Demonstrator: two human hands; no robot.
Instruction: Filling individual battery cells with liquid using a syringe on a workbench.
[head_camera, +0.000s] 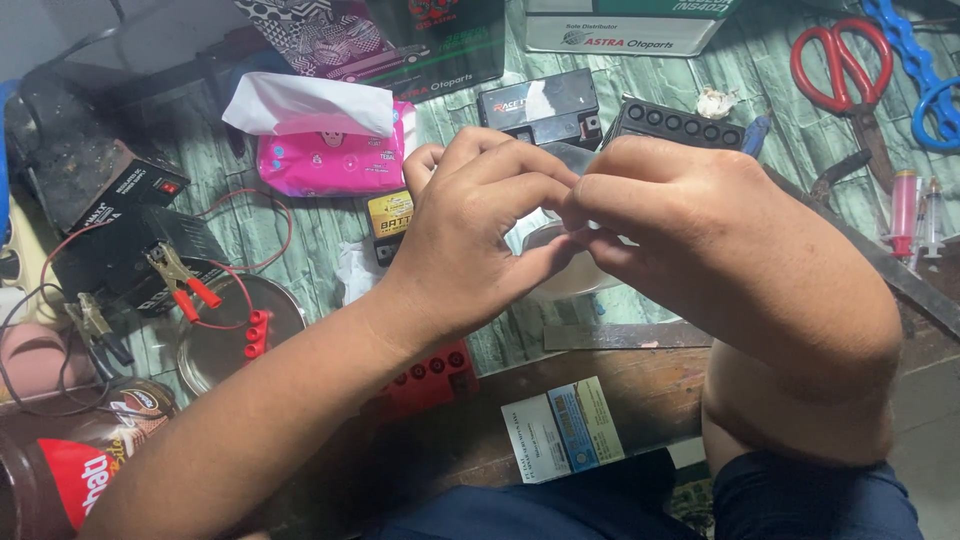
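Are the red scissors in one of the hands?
No, the red scissors lie on the table at the top right, apart from the left hand and right hand, which meet over a small clear thing.

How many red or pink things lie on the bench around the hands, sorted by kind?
Red-handled scissors: 1
Pink tissue pack: 1
Red clips: 2
Red cap strips: 2, the other by the metal dish
Pink syringe: 1
Total: 7
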